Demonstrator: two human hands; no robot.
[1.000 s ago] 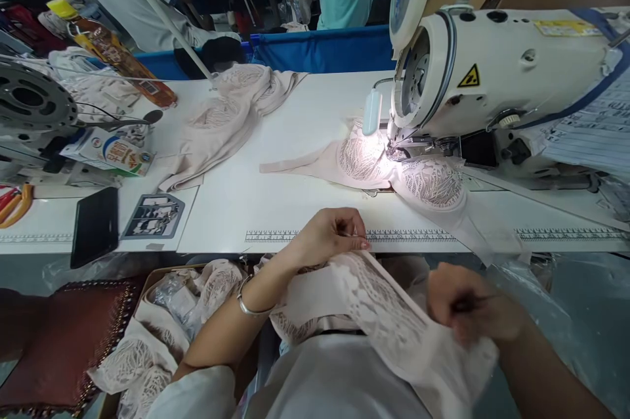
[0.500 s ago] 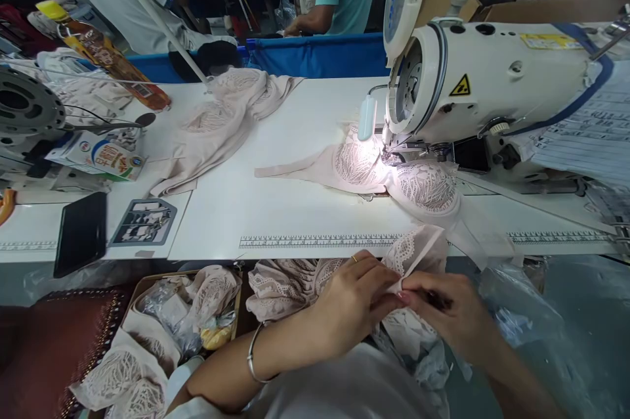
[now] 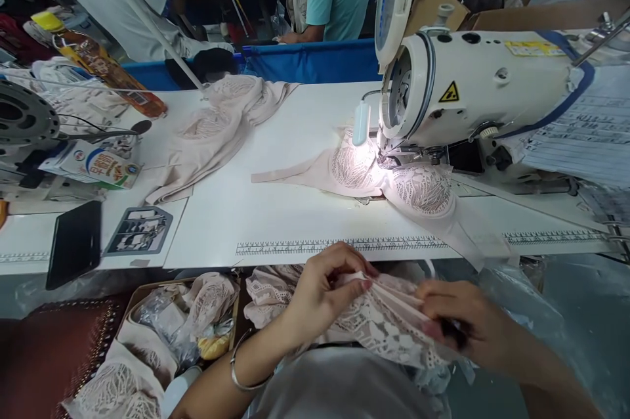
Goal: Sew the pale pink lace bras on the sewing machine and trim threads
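Note:
My left hand is closed on the upper edge of a pale pink lace bra, thumb against the fabric. My right hand, slightly blurred, grips the same bra farther right, so the lace is stretched between both hands above my lap. Something small and dark is tucked in the right palm; its kind cannot be made out. Beyond my hands, another lace bra lies on the white table, with one cup at the needle of a sewing machine.
A ruler strip runs along the table's front edge. More bras, a bottle, a carton and a phone are at the left. Below stands a box of lace pieces. Two people are across the blue partition.
My hands have moved apart: the left went left, the right slightly right. The lace bra is now spread between them, where before both hands pinched a narrow edge together. The view shifted slightly.

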